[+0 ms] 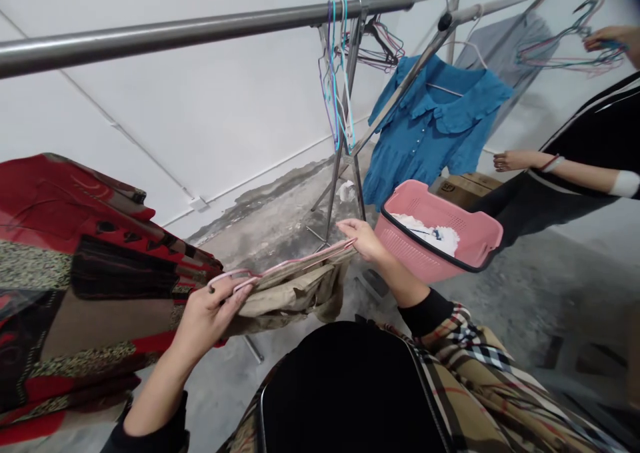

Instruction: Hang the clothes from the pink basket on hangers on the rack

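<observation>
Pink hanger [300, 262] lies long between both hands, rising from left hand [210, 320] to right hand [363, 240], fingers of each hand closed on its ends, and beige cloth [290, 298] hangs under it.

A hanger [290, 264] spans left hand [210, 316] to right hand [363, 240]; a laundry basket [415, 246] sits beyond.

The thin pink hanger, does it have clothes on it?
Yes: a beige garment droops over the thin pink hanger, whose ends the left hand and right hand hold.
</observation>
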The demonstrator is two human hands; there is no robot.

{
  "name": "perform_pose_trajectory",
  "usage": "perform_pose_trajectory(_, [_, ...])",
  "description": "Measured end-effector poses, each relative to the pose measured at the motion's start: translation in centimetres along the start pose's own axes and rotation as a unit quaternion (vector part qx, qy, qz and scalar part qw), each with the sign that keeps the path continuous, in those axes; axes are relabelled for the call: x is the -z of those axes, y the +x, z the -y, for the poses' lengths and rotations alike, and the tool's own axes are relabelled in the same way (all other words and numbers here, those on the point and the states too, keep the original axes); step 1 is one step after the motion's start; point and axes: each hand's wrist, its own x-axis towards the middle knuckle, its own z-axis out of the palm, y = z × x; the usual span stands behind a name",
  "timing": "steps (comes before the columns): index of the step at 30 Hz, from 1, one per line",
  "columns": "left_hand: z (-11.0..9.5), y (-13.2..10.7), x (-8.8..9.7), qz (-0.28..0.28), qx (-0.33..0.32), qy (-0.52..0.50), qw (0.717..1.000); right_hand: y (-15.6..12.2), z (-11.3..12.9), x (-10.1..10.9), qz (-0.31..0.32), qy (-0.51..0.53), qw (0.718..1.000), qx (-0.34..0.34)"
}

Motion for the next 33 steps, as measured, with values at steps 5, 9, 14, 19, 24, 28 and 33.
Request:
perform_pose_trajectory(5, [0.1,-0.7,-1.3,0.023,0.011,0.019,0.999,0.5,0.6,1.0,-0.057,-0.019,0.997,0.054])
perform_pose_trajectory(9, [0.0,-1.5,-2.1,0.066,0.023,0.059,0.996,0.5,0.9,1.4,-0.084,-0.035,0.992,0.092])
perform_pose_trajectory(14, [-0.1,-2.0,-3.8,0.039,0.038,0.146,0.988,-0.7,2.0,1.5,-0.080,-0.059,0.984,0.148])
perform_pose_trajectory(19, [0.1,-1.0,-4.3,-0.028,0.097,0.178,0.979,-5.4,4.8,3.3,0.104,-0.138,0.973,0.153])
perform_pose_trajectory(24, [1.1,1.2,-2.3,-0.101,0.121,0.046,0.986,-6.3,6.6,6.3,0.142,-0.296,0.916,0.230])
perform_pose_trajectory(28, [0.7,3.3,-0.8,-0.097,0.083,-0.009,0.992,-4.4,6.6,6.0,0.073,-0.372,0.847,0.372])
perform_pose_trajectory(33, [-0.1,5.3,-1.0,-0.114,0.037,-0.059,0.991,-4.1,6.4,4.5,0.221,-0.400,0.814,0.358])
